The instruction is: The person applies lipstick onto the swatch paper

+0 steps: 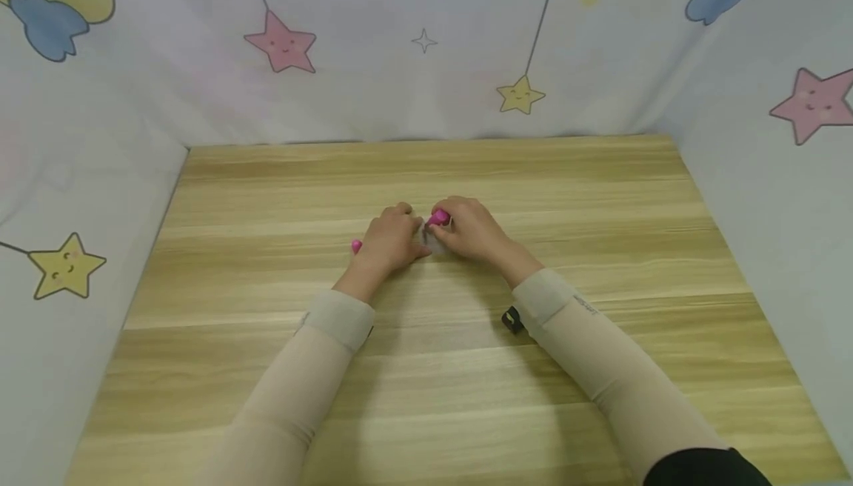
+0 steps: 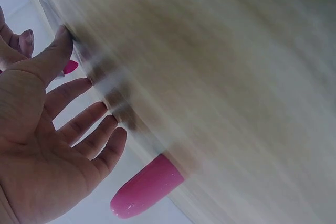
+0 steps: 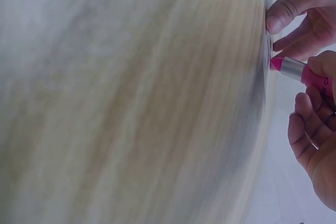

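Observation:
My right hand [image 1: 473,230] grips a pink lipstick [image 3: 292,67] with a silver collar, its bullet tilted down toward the table. The bright pink tip [image 3: 276,64] meets a small pale sheet [image 1: 436,244] lying flat on the wood. To the left, my left hand [image 1: 392,240] rests with fingers spread and fingertips on the table; its thumb lies on the sheet's near part. Beyond that hand's little finger stands a glossy pink cap [image 2: 148,186], upright on the table and apart from the hand. Most of the sheet is hidden by the hands.
The wooden table [image 1: 440,397] reaches back to a white cloth wall [image 1: 400,101] printed with stars, and similar cloth hangs at both sides. A small black device [image 1: 512,320] sits at the right wrist, beside the pale sleeve [image 1: 600,367].

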`<state>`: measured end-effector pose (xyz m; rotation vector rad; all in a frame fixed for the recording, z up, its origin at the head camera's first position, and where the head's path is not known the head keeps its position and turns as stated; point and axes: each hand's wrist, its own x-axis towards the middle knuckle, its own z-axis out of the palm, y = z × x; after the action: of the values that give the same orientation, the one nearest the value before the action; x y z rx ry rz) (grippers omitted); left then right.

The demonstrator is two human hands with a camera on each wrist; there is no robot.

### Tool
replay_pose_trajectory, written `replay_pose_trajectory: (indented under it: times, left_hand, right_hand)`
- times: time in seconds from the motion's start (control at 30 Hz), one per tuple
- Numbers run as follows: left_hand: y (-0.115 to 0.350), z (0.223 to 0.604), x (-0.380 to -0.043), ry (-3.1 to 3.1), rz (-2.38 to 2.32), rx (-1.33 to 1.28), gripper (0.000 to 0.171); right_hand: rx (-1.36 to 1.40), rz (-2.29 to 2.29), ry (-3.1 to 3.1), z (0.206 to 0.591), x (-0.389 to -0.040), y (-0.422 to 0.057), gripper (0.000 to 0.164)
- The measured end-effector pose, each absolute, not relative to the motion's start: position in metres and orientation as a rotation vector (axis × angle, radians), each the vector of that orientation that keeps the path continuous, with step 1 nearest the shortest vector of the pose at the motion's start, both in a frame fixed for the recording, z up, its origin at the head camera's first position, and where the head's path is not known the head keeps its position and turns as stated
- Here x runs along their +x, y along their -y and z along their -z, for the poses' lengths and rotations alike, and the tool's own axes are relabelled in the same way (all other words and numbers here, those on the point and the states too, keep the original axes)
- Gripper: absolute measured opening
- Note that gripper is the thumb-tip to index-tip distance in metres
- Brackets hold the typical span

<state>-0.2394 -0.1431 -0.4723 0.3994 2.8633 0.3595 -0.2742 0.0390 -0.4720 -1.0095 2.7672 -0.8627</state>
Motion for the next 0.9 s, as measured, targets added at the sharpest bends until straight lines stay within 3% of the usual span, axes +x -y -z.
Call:
replay_pose_trajectory:
  times: [0.9]
  left_hand:
    - [0.1429,0.4722,-0.2393,-2.870,-0.343,0.406,0.061]
  right_hand:
    - [-1.133,0.720,-2.696,0.4647,-0.2745,-0.0362,0.015]
